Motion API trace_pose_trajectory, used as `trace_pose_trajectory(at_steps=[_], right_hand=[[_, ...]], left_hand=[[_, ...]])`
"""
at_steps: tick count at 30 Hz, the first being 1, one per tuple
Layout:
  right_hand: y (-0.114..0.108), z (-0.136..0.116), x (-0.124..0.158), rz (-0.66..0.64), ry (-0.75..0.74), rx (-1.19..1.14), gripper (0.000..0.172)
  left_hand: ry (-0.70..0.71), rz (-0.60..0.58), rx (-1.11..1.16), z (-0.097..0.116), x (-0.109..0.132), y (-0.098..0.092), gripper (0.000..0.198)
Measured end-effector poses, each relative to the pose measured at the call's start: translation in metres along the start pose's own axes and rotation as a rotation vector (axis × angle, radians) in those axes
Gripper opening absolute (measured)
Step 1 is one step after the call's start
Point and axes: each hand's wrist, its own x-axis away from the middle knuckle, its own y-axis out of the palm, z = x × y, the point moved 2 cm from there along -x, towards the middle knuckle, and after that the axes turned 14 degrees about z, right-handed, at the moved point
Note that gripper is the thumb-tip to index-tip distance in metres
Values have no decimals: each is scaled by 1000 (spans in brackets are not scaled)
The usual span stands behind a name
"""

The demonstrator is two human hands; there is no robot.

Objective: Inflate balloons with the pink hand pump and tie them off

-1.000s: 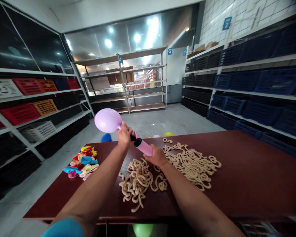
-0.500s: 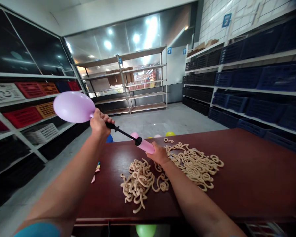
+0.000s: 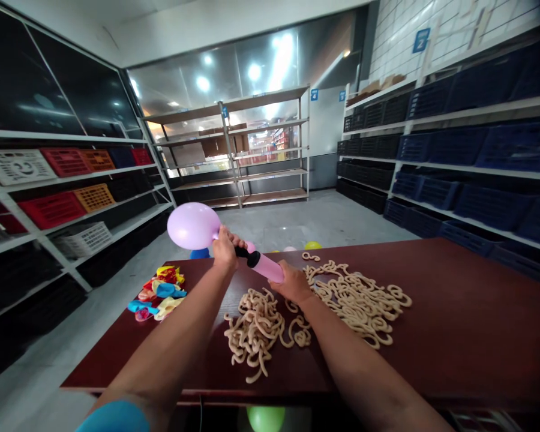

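Observation:
A pink hand pump (image 3: pixel 270 268) with a black end cap slants across the middle of the view, above the table. My left hand (image 3: pixel 225 249) is closed round its black handle (image 3: pixel 242 251), which sits close against the barrel. An inflated light purple balloon (image 3: pixel 193 225) sticks out beyond that hand, its neck at my fingers; how it joins the pump is hidden. My right hand (image 3: pixel 292 283) is wrapped round the far end of the pink barrel. Beneath and beside it lie beige curled strands, one heap (image 3: pixel 254 327) and a wider spread (image 3: pixel 357 300).
Limp coloured balloons (image 3: pixel 162 292) lie at the left of the dark red table (image 3: pixel 468 324). Inflated balloons show past the far edge, among them a yellow balloon (image 3: pixel 313 245), and a green balloon (image 3: pixel 266 418) below the front edge. Crate-filled shelves (image 3: pixel 481 162) line both sides.
My left hand has moved right and slightly down with the purple balloon, pushing the pump's rod into the barrel. My right hand has barely moved. The limp balloons now show past my left arm.

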Motion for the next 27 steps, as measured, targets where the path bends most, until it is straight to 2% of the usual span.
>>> trace_pose_trajectory(at_steps=[7,10,12,14,19,22,25,27], right_hand=[[-1,-4,-5,53,12,-37,36],[2,-2,-5,45,41,-42,34],[2,0,-4,22,56,-28,33],[2,2,-2,3,54,-5,31],[1,0,-1,-18,37,29,32],[1,-2,-1,-29,27,23,36],[-1,-3,-1,-44,37,26,37],[-3,-3,-1,-36,39,16,38]], left_hand=[[124,15,14,91,-24,11,42],[171,10,21,109,-35,12,41],[177,14,15,104,-39,12,40],[161,33,1,89,-38,10,39],[42,107,-38,27,-18,7,39],[17,84,-34,-2,-3,6,41],[17,72,-15,-11,4,5,42],[17,66,-10,-3,4,5,42]])
